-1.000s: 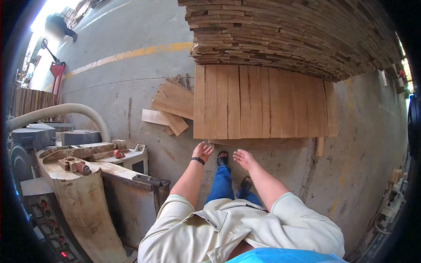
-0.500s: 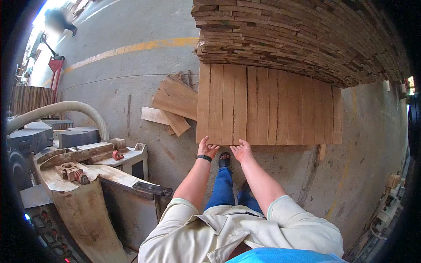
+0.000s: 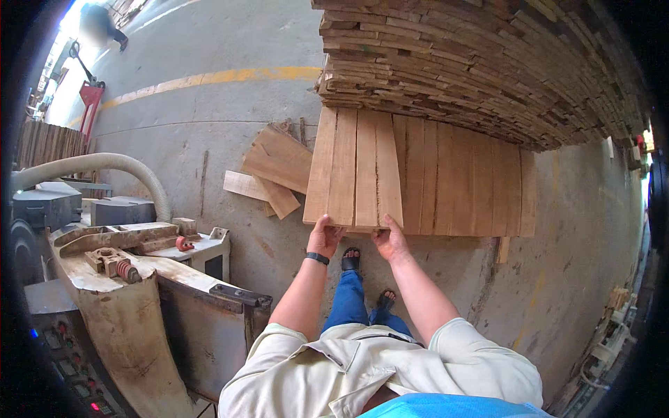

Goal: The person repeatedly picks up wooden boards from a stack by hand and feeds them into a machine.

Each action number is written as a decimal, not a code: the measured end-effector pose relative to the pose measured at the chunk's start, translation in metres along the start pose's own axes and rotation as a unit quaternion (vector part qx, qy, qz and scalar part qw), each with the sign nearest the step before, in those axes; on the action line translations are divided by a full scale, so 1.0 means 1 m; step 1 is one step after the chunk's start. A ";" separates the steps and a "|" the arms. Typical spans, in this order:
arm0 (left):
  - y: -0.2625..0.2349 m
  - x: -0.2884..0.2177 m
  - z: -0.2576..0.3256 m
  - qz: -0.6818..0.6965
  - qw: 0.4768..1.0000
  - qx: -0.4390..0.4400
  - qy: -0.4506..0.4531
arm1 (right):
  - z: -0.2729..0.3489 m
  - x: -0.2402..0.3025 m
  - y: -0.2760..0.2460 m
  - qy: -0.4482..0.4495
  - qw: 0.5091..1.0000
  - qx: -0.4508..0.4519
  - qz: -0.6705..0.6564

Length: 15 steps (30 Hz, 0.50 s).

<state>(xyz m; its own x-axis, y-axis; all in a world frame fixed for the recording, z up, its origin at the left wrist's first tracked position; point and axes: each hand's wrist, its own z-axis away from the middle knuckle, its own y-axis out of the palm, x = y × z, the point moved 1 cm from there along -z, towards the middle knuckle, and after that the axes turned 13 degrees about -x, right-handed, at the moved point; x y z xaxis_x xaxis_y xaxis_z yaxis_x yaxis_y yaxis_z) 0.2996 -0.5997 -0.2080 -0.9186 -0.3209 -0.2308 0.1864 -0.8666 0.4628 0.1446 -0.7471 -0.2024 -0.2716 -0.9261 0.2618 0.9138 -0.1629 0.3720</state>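
Observation:
My left hand (image 3: pixel 325 238) and my right hand (image 3: pixel 391 240) grip the near ends of several brown wooden planks (image 3: pixel 345 171), lying side by side. Both thumbs lie on top, while the fingers curl under the edge, partly hidden. These planks are tilted, their near ends raised above the row of planks (image 3: pixel 467 181) to their right. That row lies flat in front of the tall stack of boards (image 3: pixel 474 70). A dark band circles my left wrist.
Loose offcut boards (image 3: pixel 277 167) lie on the concrete floor to the left. A worn machine (image 3: pixel 125 313) with a pale flexible hose (image 3: pixel 104 161) stands at near left. Farther off are a red pallet jack (image 3: pixel 90 104) and a person (image 3: pixel 101 28).
My hands have closed on the leftmost planks and raised their near ends, shifting them slightly left. The other planks stay down in the row.

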 end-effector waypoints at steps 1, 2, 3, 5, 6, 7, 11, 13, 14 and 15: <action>0.008 -0.003 0.006 0.002 1.000 0.005 0.001 | 0.008 0.008 0.000 -0.004 1.000 0.003 0.001; 0.016 -0.006 0.012 -0.022 1.000 0.001 0.006 | 0.017 0.016 0.000 -0.026 1.000 0.006 0.010; 0.022 -0.007 0.021 -0.046 0.999 -0.003 0.012 | 0.025 0.025 0.000 -0.048 0.999 0.008 0.018; 0.024 -0.006 0.038 -0.050 0.999 -0.003 0.022 | 0.036 0.037 -0.024 -0.057 0.998 0.012 0.027; 0.019 -0.002 0.047 -0.048 0.998 0.017 0.022 | 0.044 0.040 -0.038 -0.066 0.997 0.014 0.042; 0.009 0.000 0.054 -0.044 0.998 0.035 0.027 | 0.054 0.040 -0.052 -0.073 0.995 0.018 0.059; -0.021 0.031 0.113 -0.033 0.999 0.035 0.010 | 0.098 0.040 -0.130 -0.045 0.996 -0.017 0.073; -0.039 0.044 0.145 -0.025 0.999 0.032 0.029 | 0.123 0.040 -0.165 -0.049 0.995 -0.015 0.091; -0.050 0.050 0.160 -0.019 0.999 0.024 0.037 | 0.135 0.039 -0.179 -0.053 0.993 -0.025 0.105; -0.061 0.056 0.174 -0.016 0.998 0.028 0.048 | 0.144 0.038 -0.190 -0.053 0.993 -0.014 0.108</action>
<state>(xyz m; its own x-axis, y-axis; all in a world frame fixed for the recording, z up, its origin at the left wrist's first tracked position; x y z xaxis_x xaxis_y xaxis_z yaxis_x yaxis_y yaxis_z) 0.1755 -0.4980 -0.1001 -0.8859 -0.3300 -0.3260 0.1346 -0.8554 0.5002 -0.0831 -0.7022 -0.1353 -0.0976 -0.9000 0.4249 0.9617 0.0246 0.2730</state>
